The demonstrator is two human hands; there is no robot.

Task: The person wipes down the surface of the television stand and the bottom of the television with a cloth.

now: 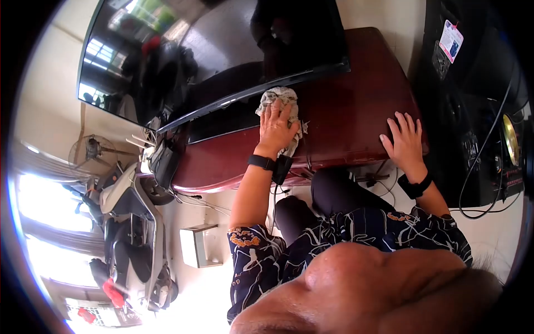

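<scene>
My left hand (276, 127) presses down on a crumpled, pale patterned cloth (286, 96), its fingers over the top and part of the cloth trailing beside the wrist. It rests at the front edge of a black panel (222, 123), just below the television (222, 55). Under both hands is a glossy dark red wooden table (356, 111). My right hand (405, 139) lies flat near the table's right end, fingers spread, holding nothing. Both wrists wear black bands.
A tall black speaker-like cabinet (445, 111) with a hanging tag (451, 42) stands at right. Cables (206, 205) hang below the table. A black bag (164, 161), a fan (93, 149), a scooter (133, 239) and an open white box (192, 247) are at left.
</scene>
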